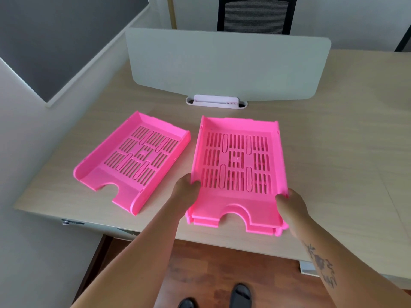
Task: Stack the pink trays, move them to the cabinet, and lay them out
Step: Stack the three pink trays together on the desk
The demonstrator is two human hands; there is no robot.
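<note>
A single bright pink slotted plastic letter tray lies flat and angled on the left of the pale wood-grain surface, apart from the rest and untouched. It looks light and stiff, with thin walls that would flex a little; the smooth plastic may slip, so the raised side walls near the notched front seem the best hold.

The left hand clamps the left wall of a stack of matching pink trays, thumb hooked over the rim and fingers hidden beneath. The stack sits near the surface's front edge; layered front lips suggest 2 or 3 trays, though the count is unclear, and whether they are fully nested cannot be told.

The right hand grips the right wall likewise, thumb inside, fingers out of sight. No cabinet is visible. A white privacy panel hides whatever lies behind it.
</note>
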